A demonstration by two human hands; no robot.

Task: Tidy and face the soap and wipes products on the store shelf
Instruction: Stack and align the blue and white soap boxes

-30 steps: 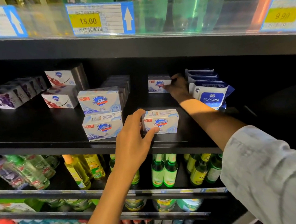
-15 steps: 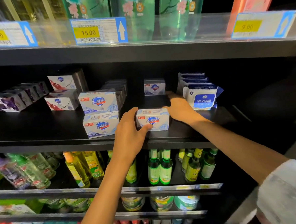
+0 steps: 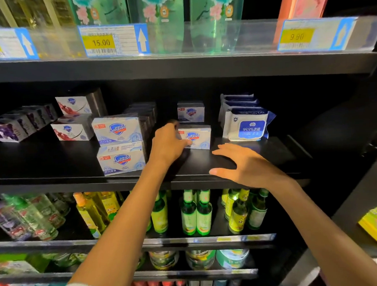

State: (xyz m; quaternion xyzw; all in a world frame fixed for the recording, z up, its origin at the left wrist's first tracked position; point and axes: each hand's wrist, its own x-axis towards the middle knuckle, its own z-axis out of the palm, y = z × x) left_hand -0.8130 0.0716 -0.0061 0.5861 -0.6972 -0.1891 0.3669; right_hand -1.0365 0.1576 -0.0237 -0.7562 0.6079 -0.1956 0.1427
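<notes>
Left hand [image 3: 168, 144]: grip curled round the left end of a white soap box [image 3: 196, 137]; box sits mid-shelf [image 3: 53, 163], in front of another soap box [image 3: 190, 112]
Right hand [image 3: 247, 165]: fingers spread, holding nothing, over the shelf's front edge
Wipes pack [image 3: 246, 125]: just right of the held box

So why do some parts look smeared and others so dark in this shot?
Head view: the bottles at lower left are motion-blurred; the shelf recess behind the soap box falls into deep shadow; the price tag at top right is soft behind glare; shelf edges bow from the wide-angle lens.
</notes>
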